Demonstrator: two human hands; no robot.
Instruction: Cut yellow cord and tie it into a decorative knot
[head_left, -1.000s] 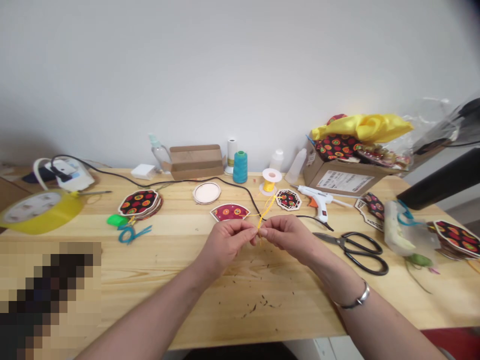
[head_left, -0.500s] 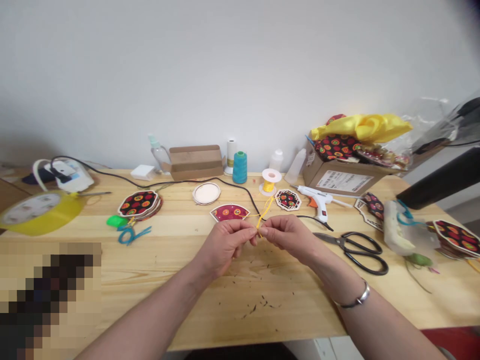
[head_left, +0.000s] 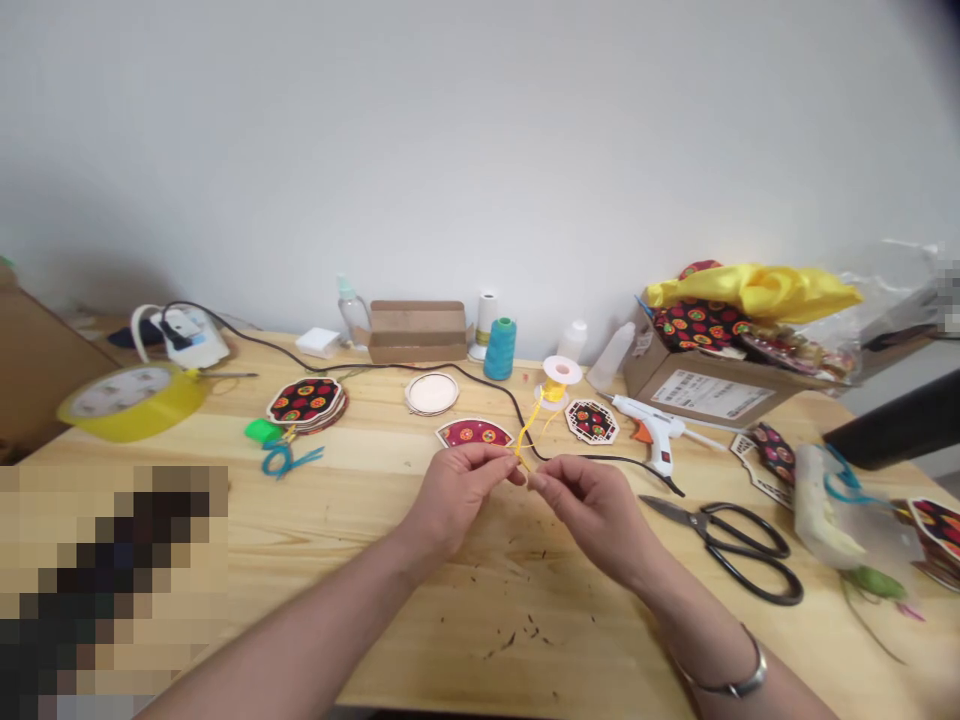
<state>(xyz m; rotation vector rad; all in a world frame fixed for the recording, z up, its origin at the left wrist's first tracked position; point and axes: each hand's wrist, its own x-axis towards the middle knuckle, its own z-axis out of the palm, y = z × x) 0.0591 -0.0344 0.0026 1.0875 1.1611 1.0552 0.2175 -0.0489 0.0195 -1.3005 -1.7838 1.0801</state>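
Yellow cord (head_left: 528, 432) runs from a white spool (head_left: 562, 371) down to my fingers. My left hand (head_left: 466, 490) pinches the cord between thumb and forefinger. Just to its right, my right hand (head_left: 585, 505) pinches the cord's short end, and a small gap separates the fingertips. Behind my left hand lies a red fan-shaped patterned piece (head_left: 475, 433), partly hidden by the fingers. An octagonal patterned piece (head_left: 592, 422) lies right of the spool.
Black-handled scissors (head_left: 739, 540) and a white glue gun (head_left: 654, 432) lie on the right, before a cardboard box (head_left: 697, 385). A black cable (head_left: 390, 366) crosses the table. Yellow tape (head_left: 135, 402) and stacked patterned pieces (head_left: 306, 402) are on the left. A teal thread cone (head_left: 500, 349) stands behind.
My right hand has moved slightly away from my left, opening a gap with cord between them. The whole view has shifted, so the table's objects appear further right.
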